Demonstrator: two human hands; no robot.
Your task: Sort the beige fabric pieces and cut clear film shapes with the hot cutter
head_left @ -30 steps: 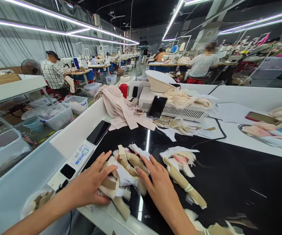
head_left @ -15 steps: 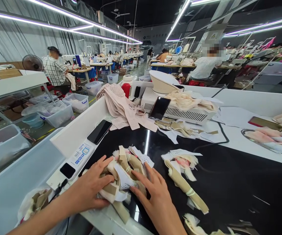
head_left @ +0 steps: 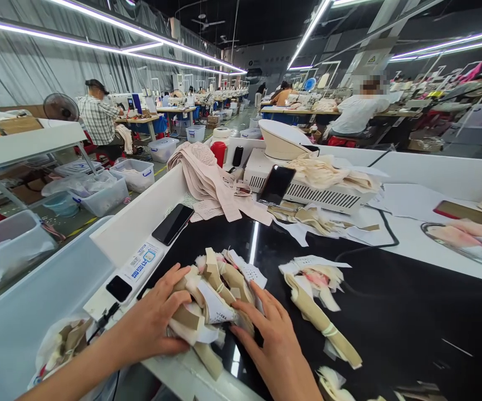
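A heap of beige fabric pieces with white paper tags (head_left: 218, 289) lies at the near edge of a glossy black table top (head_left: 391, 312). My left hand (head_left: 152, 323) curls round the heap's left side, fingers bent onto the cloth. My right hand (head_left: 272, 334) presses its spread fingers against the heap's right side. A second bundle of beige strips tied with a band (head_left: 320, 312) lies just right of my right hand, apart from it.
A black phone (head_left: 173, 224) rests on the white rim at left. Behind stand a white machine (head_left: 303, 189) with a phone propped on it, draped pink cloth (head_left: 201, 167), and a red flask (head_left: 219, 151). Clear bins sit left. Other people work at distant tables.
Both hands have drawn slightly toward me, squeezing the heap of fabric pieces closer together; the view has shifted a little.
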